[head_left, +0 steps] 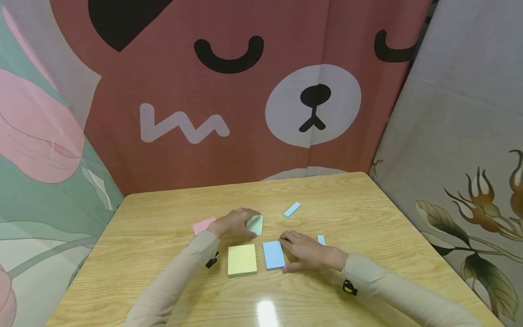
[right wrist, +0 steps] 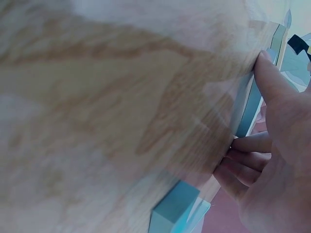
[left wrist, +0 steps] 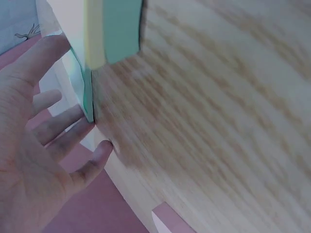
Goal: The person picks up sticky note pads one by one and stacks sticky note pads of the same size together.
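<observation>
My left hand (head_left: 237, 222) reaches round a light green sticky note pad (head_left: 255, 225), thumb at its near end and fingers at its far end. In the left wrist view, this green pad (left wrist: 82, 87) lies between the thumb and the fingers. My right hand (head_left: 306, 250) grips a blue sticky note pad (head_left: 273, 255) from the right, thumb by its near corner and index finger by its far corner. The right wrist view shows the blue pad (right wrist: 250, 111) between thumb and index finger. Just left of it lies a thicker yellow sticky note pad (head_left: 242, 260).
A pink pad (head_left: 203, 225) lies left of my left hand, partly behind it. One narrow light blue pad (head_left: 292, 210) lies farther back; another small blue pad (head_left: 321, 240) shows behind my right hand. Printed cloth (head_left: 245, 159) hangs behind the wooden table (head_left: 327, 195).
</observation>
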{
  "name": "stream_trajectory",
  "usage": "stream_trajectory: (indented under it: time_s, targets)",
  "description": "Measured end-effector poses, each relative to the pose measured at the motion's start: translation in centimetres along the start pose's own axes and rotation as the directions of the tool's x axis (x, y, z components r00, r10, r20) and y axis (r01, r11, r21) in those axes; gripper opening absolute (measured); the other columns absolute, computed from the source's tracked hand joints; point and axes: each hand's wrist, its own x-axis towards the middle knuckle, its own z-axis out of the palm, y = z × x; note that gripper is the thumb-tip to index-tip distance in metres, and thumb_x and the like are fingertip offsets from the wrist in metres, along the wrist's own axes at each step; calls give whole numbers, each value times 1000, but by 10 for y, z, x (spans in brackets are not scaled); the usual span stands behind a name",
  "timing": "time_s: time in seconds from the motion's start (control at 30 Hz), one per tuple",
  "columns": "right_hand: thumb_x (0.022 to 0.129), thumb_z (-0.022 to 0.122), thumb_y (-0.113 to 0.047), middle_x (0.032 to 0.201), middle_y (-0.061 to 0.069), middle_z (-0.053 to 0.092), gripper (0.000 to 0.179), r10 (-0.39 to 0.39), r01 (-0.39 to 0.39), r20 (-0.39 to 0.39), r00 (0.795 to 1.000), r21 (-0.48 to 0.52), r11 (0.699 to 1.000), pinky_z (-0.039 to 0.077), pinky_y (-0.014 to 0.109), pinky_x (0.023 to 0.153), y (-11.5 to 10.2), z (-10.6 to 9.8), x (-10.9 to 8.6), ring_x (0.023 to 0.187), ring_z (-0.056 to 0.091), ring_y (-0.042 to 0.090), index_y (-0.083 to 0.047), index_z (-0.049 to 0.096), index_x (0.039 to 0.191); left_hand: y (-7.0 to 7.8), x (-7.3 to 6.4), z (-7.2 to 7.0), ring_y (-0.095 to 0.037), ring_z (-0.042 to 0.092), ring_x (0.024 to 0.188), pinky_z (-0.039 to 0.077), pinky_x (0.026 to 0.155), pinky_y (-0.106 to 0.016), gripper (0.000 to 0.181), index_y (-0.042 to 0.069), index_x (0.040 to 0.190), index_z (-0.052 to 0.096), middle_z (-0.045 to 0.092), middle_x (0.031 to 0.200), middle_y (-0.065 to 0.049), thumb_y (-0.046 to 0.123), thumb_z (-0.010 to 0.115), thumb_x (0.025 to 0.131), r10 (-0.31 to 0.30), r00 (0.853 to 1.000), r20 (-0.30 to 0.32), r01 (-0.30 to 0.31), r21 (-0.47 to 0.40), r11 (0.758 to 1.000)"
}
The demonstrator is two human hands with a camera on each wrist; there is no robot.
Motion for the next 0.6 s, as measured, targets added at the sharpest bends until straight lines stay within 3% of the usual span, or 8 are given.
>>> stream_trajectory:
  time_s: [0.2, 0.37, 0.6]
  targets:
    - [95, 57, -57, 139, 13, 42, 84, -2, 2, -1, 1000, -11, 1000, 42, 38, 103, 0, 0, 1, 125, 43, 24, 10, 42, 143, 1, 2, 3, -24, 50, 105, 51, 79, -38, 77, 10, 145, 48, 53, 127, -13, 35, 82, 80, -46, 999, -6, 46, 20, 999]
    - [95, 56, -57, 140, 12, 41, 84, 19, -19, 21, 1000, 2, 1000, 41, 37, 105, 0, 0, 0, 127, 42, 23, 9, 41, 144, 2, 1, 5, -24, 48, 104, 52, 77, -37, 80, 7, 146, 46, 47, 124, -13, 33, 83, 80, -84, 996, -17, 84, -44, 996]
    - [95, 55, -58, 141, 11, 40, 84, 34, -35, 36, 999, 8, 999, 39, 37, 106, -2, -1, 0, 129, 41, 23, 8, 41, 145, 1, 2, 7, -28, 42, 116, 48, 90, -42, 86, 5, 150, 41, 43, 134, -16, 31, 85, 80, -125, 992, -18, 122, -117, 986]
